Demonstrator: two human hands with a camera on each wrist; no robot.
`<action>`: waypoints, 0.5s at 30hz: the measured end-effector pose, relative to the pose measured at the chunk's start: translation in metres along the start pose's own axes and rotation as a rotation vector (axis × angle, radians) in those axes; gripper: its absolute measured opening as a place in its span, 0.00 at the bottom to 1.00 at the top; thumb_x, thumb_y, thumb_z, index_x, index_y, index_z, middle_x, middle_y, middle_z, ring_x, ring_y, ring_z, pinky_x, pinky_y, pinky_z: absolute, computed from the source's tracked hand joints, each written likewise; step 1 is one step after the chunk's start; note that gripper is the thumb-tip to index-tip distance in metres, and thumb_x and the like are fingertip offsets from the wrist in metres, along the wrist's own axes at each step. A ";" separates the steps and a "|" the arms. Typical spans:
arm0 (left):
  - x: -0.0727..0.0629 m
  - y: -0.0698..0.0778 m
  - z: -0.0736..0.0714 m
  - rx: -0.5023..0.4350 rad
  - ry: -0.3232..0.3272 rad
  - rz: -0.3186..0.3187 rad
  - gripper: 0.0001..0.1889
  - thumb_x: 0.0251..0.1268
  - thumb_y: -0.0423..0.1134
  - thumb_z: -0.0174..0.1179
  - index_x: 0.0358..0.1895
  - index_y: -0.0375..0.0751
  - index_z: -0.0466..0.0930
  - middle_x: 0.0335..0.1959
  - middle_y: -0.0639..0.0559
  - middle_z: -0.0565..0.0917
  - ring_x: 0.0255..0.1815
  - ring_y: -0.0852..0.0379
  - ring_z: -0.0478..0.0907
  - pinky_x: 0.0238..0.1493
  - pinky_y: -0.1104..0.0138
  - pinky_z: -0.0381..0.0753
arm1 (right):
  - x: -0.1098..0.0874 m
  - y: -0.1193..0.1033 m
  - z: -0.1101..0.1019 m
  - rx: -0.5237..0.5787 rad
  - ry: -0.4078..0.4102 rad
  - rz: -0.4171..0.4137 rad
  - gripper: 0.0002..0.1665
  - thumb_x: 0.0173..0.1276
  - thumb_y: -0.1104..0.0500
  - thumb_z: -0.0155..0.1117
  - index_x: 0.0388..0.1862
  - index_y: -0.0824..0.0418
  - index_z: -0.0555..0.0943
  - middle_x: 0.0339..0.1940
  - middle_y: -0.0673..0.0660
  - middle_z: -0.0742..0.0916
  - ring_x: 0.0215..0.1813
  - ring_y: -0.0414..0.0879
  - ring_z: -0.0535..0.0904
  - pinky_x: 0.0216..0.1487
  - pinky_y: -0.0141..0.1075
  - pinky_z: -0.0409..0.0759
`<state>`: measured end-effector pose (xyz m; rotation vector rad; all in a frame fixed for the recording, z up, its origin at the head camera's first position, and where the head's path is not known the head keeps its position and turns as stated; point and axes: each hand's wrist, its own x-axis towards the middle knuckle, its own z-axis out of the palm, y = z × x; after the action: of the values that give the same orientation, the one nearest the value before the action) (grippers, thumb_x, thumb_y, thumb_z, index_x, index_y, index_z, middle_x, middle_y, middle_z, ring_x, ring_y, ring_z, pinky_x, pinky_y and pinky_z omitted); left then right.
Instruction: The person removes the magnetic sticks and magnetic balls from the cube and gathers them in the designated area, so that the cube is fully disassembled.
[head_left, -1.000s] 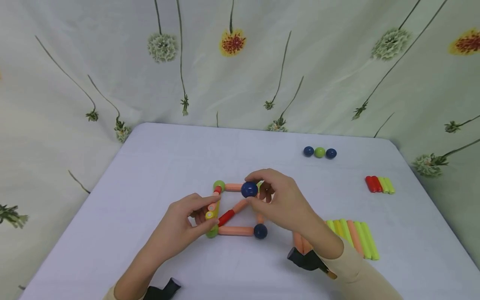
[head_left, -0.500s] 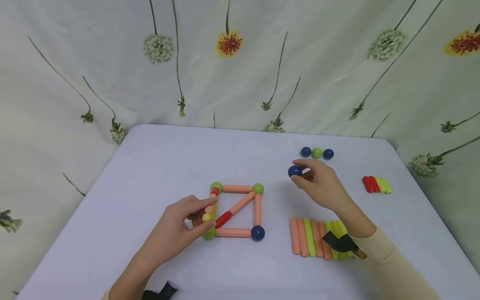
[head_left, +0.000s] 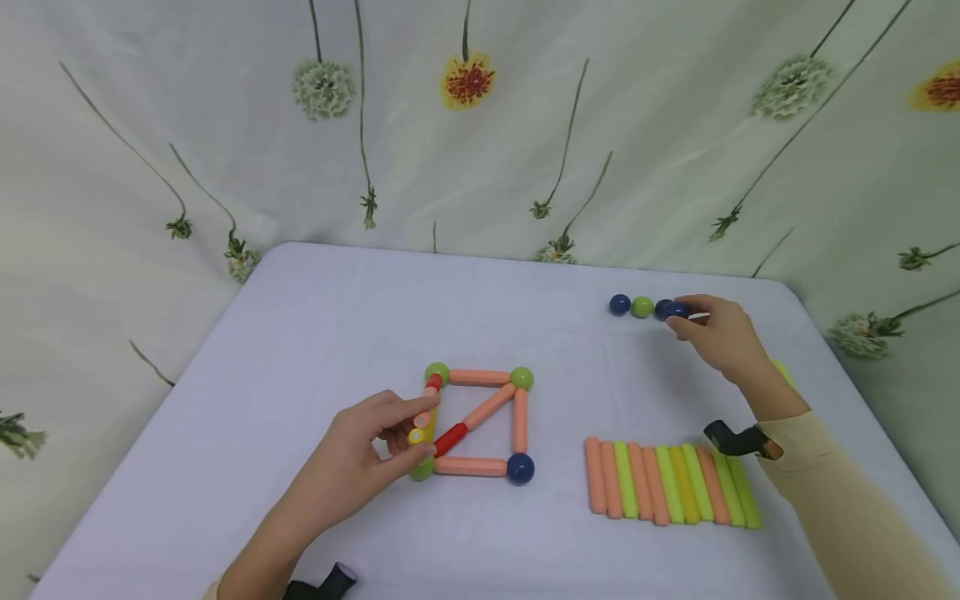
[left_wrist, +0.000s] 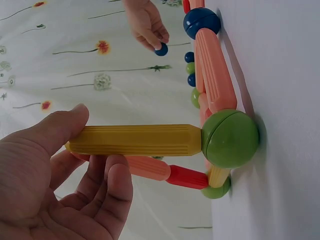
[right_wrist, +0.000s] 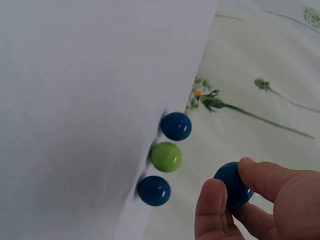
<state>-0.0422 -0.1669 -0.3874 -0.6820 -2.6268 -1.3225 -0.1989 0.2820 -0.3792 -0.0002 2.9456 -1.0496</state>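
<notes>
My left hand (head_left: 375, 437) pinches the upper end of a yellow magnetic rod (left_wrist: 137, 140), which stands upright on a green ball (left_wrist: 232, 139). Beside it a salmon rod (left_wrist: 148, 168) joined to a short red rod (left_wrist: 187, 176) rises from another green ball; its top end lies behind my fingers. Both belong to a flat square of salmon rods (head_left: 480, 378) with a diagonal and a blue ball (head_left: 521, 468) at the near right corner. Over at the back right, my right hand (head_left: 718, 337) holds a dark blue ball (right_wrist: 231, 185) between thumb and fingers, raised above the table.
Close to the right hand, a green ball (head_left: 642, 307) sits between two blue balls in a row near the back edge. Several salmon, green and yellow rods (head_left: 671, 483) lie side by side at the right. A short green rod (head_left: 783, 372) shows partly behind the right arm.
My right hand has carried the blue ball from above the square to the right and back, beside the row of balls. The left hand keeps its place on the rods.
</notes>
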 end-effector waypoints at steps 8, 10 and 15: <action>0.002 0.000 0.001 0.010 -0.009 -0.018 0.31 0.50 0.34 0.75 0.62 0.53 0.79 0.29 0.62 0.75 0.29 0.64 0.74 0.30 0.65 0.80 | 0.029 0.032 -0.009 0.007 -0.012 0.152 0.37 0.74 0.48 0.58 0.73 0.66 0.62 0.58 0.71 0.78 0.57 0.64 0.74 0.59 0.62 0.68; 0.002 0.001 0.001 0.013 -0.009 -0.023 0.31 0.50 0.34 0.75 0.62 0.53 0.79 0.29 0.62 0.75 0.29 0.64 0.74 0.30 0.65 0.80 | 0.037 0.038 -0.010 0.001 -0.016 0.170 0.37 0.73 0.50 0.58 0.73 0.68 0.62 0.58 0.71 0.77 0.57 0.64 0.75 0.59 0.61 0.68; 0.000 0.002 0.001 0.028 -0.008 -0.033 0.32 0.50 0.34 0.75 0.62 0.55 0.79 0.29 0.63 0.75 0.29 0.64 0.74 0.29 0.67 0.79 | 0.055 0.051 -0.008 -0.040 -0.022 0.206 0.36 0.72 0.53 0.60 0.71 0.72 0.63 0.58 0.72 0.75 0.55 0.64 0.75 0.56 0.58 0.71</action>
<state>-0.0415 -0.1651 -0.3866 -0.6447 -2.6690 -1.2908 -0.2539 0.3265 -0.4061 0.2822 2.8693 -0.9555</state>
